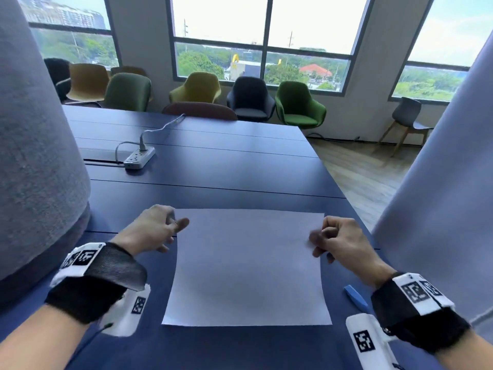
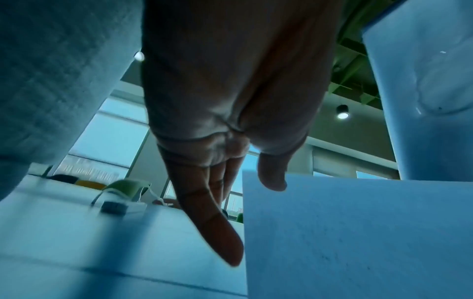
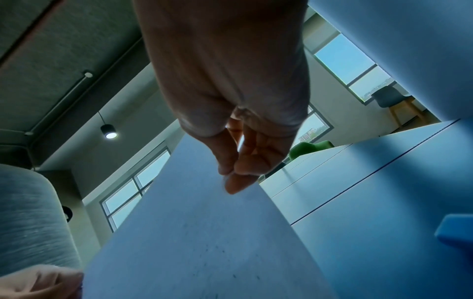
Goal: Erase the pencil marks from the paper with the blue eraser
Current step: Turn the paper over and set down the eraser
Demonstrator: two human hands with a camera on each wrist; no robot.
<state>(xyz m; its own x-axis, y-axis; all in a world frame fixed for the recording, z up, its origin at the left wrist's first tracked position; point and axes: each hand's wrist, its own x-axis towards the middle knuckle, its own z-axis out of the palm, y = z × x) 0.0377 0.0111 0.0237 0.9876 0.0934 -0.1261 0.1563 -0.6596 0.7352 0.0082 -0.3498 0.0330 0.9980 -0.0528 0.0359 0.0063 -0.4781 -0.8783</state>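
A white sheet of paper point(image 1: 248, 268) lies on the dark blue table point(image 1: 213, 169) in front of me, its far end raised a little. No pencil marks show in the head view; the wrist views show only faint specks on the paper point(image 3: 204, 232). My left hand point(image 1: 177, 224) pinches the far left corner, thumb point(image 2: 272, 178) on top of the paper point(image 2: 358, 232). Pinching the right edge near the far corner is my right hand point(image 1: 318, 237), its fingertips point(image 3: 230, 178) meeting on the sheet. The blue eraser point(image 1: 356, 297) lies free on the table right of the paper, beside my right wrist, and shows as the blue eraser point(image 3: 455, 230) in the right wrist view.
A white power strip point(image 1: 139, 157) with its cable sits further back on the left. Large grey padded forms rise close by at the left point(image 1: 34, 156) and the right point(image 1: 440, 196). Chairs point(image 1: 298, 108) line the windows beyond the table's far edge.
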